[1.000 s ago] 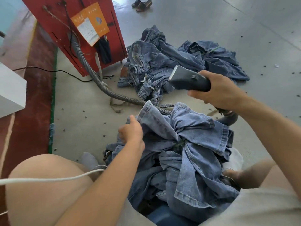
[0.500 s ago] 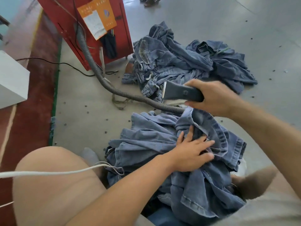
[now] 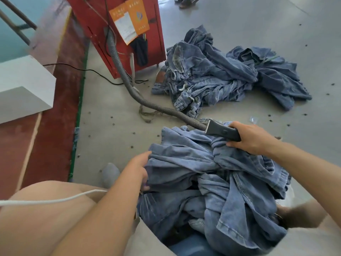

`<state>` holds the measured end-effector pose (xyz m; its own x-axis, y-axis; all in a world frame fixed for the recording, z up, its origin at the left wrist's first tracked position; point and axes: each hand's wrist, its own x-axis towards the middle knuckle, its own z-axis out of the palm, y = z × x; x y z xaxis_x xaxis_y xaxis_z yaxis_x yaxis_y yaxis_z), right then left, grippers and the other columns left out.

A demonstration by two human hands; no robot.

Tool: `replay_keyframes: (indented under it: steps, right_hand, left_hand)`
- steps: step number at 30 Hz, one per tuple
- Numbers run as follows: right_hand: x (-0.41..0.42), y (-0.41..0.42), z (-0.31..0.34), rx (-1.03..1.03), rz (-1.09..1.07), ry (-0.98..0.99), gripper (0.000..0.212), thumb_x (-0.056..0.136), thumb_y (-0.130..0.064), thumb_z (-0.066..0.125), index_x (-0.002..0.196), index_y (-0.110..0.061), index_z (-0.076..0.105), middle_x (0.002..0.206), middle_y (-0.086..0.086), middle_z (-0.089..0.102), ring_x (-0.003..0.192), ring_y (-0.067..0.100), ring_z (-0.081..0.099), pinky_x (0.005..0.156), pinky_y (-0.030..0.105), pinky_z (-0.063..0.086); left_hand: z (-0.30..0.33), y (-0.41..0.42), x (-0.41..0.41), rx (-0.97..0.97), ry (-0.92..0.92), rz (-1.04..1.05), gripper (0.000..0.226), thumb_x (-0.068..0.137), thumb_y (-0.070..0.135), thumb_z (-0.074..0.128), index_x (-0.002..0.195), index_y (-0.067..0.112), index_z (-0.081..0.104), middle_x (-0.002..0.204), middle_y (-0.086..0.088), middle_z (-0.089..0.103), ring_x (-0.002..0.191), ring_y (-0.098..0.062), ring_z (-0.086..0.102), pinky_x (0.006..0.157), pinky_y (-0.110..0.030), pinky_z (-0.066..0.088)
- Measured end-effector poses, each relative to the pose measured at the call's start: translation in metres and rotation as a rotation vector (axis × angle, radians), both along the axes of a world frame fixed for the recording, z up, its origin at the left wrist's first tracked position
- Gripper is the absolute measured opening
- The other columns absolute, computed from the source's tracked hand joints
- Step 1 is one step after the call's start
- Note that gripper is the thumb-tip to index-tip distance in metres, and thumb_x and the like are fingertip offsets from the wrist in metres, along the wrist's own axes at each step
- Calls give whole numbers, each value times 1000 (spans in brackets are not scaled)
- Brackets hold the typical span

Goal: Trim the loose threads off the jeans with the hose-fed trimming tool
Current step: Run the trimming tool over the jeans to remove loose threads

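Note:
A crumpled pair of light blue jeans [image 3: 212, 174] lies over my lap. My right hand [image 3: 252, 137] grips the dark handle of the trimming tool [image 3: 221, 131], whose flat head rests at the far edge of the jeans, pointing left. A grey ribbed hose [image 3: 129, 85] runs from behind the tool across the floor to the red machine [image 3: 118, 32]. My left hand [image 3: 138, 169] grips the left edge of the jeans, with its fingertips tucked under a fold.
A pile of darker jeans [image 3: 230, 76] lies on the grey floor beyond the tool. A white box [image 3: 24, 89] sits at the left on a red strip. A black cable [image 3: 88, 71] and a white cord [image 3: 51, 199] cross the scene. Sandals [image 3: 186, 0] lie at the top.
My left hand moved from the middle of the jeans to their left edge and took hold of it. My right hand lowered the tool onto the jeans' far edge.

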<state>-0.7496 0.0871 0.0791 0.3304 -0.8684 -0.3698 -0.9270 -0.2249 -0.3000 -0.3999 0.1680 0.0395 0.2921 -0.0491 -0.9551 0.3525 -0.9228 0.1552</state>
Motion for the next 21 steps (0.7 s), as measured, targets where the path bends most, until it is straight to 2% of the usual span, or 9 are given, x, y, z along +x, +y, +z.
replay_keyframes:
  steps: [3,5,7,9,12,15,18,20,21]
  right_hand:
    - [4,-1,9,-21,-13,-28,59,92,-43,77,136,-22,45,118,9,70,95,30,62,78,38,45]
    - [7,-3,20,-59,-44,-93,57,93,-43,75,127,-22,35,108,8,68,82,24,61,68,36,44]
    - [10,-5,36,-107,-73,-176,54,93,-42,74,113,-28,25,94,6,64,72,20,60,58,32,43]
    - [11,-7,53,-168,-64,-242,53,93,-40,73,105,-28,23,85,4,58,69,20,58,56,33,42]
    - [11,-4,78,-270,1,-307,40,89,-45,72,106,-38,36,81,-8,59,67,8,58,56,29,41]
    - [13,3,93,-308,5,-383,35,84,-60,69,112,-55,48,82,-21,63,69,-1,61,61,24,45]
    - [17,7,98,-240,12,-334,47,80,-76,56,122,-60,44,83,-16,64,67,7,63,63,34,53]
    - [18,8,101,-195,30,-271,52,76,-82,49,122,-58,44,81,-12,66,65,12,65,65,42,57]
    - [19,8,102,-191,40,-247,53,75,-85,47,120,-57,46,80,-13,66,65,12,65,66,43,57]
  left_hand:
    - [-15,9,-5,-162,144,135,24,92,19,75,85,5,57,70,-10,62,62,-19,62,48,-34,58]
    - [-14,2,-9,-277,99,184,16,95,7,66,82,8,57,62,-6,55,48,-12,50,43,-30,53]
    - [-6,-1,-15,-350,58,214,10,94,8,61,99,16,62,79,-7,60,68,-19,57,56,-37,50]
    - [0,0,-22,-454,86,261,32,95,9,55,120,27,63,102,-8,66,92,-29,62,73,-44,53]
    - [3,3,-35,-695,203,374,40,98,3,42,126,26,60,97,-11,61,91,-23,56,96,-45,46]
    - [1,5,-41,-841,319,522,29,101,3,37,108,19,61,85,-7,59,80,-19,51,80,-32,42]
    - [7,6,-43,-930,469,540,29,96,7,39,82,17,63,74,-3,67,77,-19,55,73,-31,39]
    - [14,8,-45,-959,577,539,21,85,9,44,98,12,60,91,-8,76,85,-23,68,79,-35,47]
    - [17,9,-48,-969,619,558,30,81,9,45,109,10,55,107,-13,76,95,-28,72,83,-39,51]
